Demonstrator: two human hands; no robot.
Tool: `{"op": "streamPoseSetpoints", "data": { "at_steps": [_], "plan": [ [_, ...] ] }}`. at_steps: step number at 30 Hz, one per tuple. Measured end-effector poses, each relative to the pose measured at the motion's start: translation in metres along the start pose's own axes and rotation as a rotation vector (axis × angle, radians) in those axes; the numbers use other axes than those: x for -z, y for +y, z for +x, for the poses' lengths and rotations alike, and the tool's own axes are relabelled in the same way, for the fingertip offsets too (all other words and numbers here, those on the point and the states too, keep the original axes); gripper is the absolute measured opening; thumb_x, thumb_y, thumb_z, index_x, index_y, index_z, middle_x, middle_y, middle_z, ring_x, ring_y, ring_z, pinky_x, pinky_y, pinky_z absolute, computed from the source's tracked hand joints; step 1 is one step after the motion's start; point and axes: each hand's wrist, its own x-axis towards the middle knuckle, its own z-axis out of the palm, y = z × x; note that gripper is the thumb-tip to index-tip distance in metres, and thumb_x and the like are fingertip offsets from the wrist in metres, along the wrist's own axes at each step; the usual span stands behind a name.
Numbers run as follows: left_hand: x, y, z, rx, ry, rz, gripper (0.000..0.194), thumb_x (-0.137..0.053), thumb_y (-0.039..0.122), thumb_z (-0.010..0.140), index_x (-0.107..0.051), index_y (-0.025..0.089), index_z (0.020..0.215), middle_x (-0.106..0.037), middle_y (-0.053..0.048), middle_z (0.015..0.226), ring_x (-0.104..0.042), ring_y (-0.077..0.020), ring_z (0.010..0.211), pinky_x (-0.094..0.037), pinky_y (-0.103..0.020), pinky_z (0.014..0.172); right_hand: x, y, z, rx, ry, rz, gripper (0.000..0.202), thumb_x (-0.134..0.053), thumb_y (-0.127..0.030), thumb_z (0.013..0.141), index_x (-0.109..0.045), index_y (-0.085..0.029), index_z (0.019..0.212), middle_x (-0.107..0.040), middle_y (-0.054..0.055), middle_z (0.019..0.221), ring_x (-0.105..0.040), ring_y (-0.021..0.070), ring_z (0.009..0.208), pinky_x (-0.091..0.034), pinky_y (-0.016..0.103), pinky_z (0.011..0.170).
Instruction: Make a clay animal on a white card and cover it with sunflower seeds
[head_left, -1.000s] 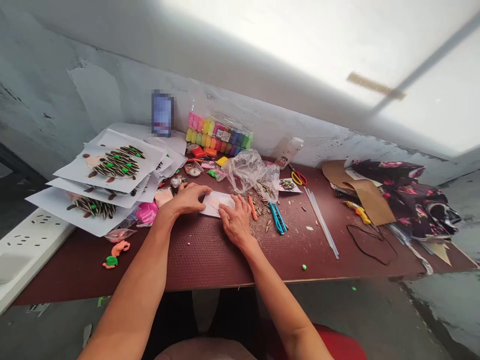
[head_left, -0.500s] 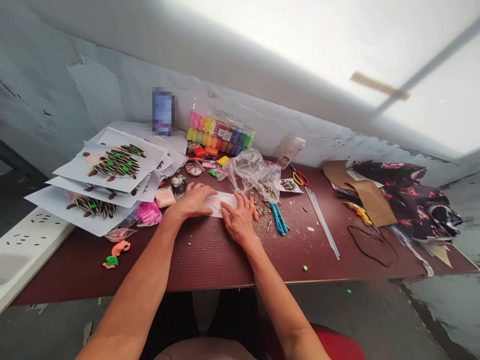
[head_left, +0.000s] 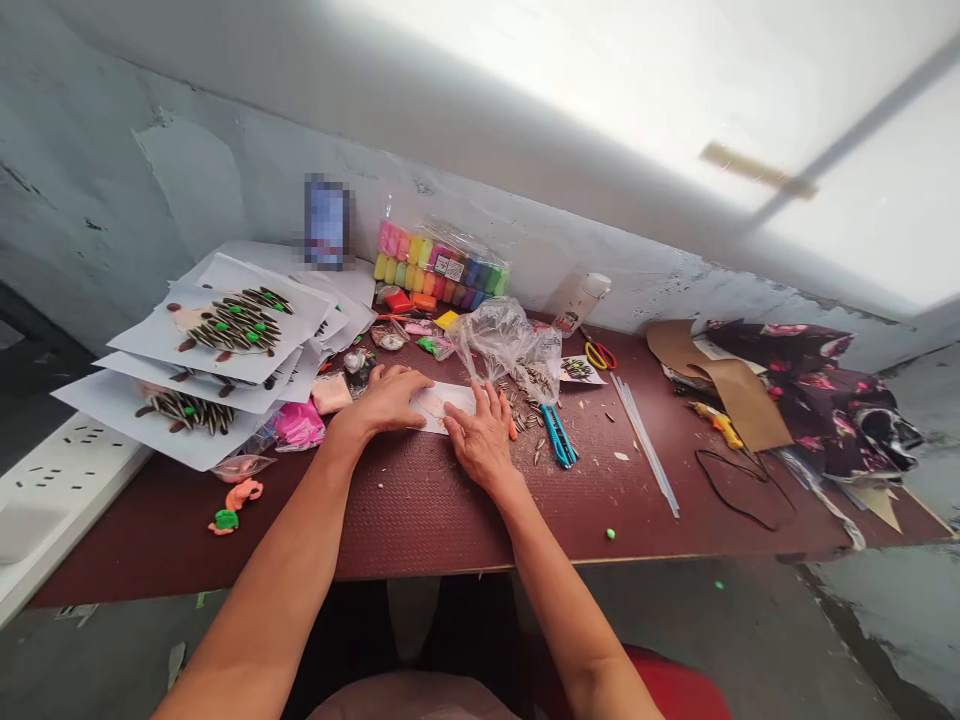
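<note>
Two hands, fingers unclenched, on one white card; one blue cutter nearby

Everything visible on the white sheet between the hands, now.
The white sheet looks like thin paper or card, small and straight-edged, with a pale peach-toned shape on its face; finer detail is too small to read. It lies roughly flat on the red-brown table. The left hand covers its left end, and the right hand overlaps its right part, fingers spread. Its full outline is hidden, as is whether either hand pinches it.
</note>
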Motion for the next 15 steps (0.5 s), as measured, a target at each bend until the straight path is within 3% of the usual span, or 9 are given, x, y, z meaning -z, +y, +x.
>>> {"op": "streamPoseSetpoints", "data": {
  "at_steps": [7,15],
  "plan": [
    [0.006,0.005,-0.002,0.017,-0.031,0.009,0.066,-0.066,0.036,0.069,-0.061,0.027,0.134,-0.061,-0.008,0.140,-0.041,-0.0343,0.138,-0.024,-0.052,0.118,0.004,0.017,-0.011,0.025,0.042,-0.005,0.031,-0.056,-0.039,0.100,-0.071,-0.034,0.127,-0.040,0.008,0.159,-0.024,0.0320,0.151,-0.022,0.054,0.118],
    [0.006,0.005,-0.003,-0.001,-0.014,0.005,0.065,-0.066,0.037,0.069,-0.062,0.026,0.133,-0.062,-0.009,0.138,-0.044,-0.0348,0.136,-0.027,-0.051,0.116,0.007,0.007,-0.013,0.126,-0.057,-0.036,0.032,-0.057,-0.039,0.100,-0.069,-0.036,0.129,-0.041,0.007,0.158,-0.023,0.0316,0.151,-0.018,0.055,0.120]
  ]
}}
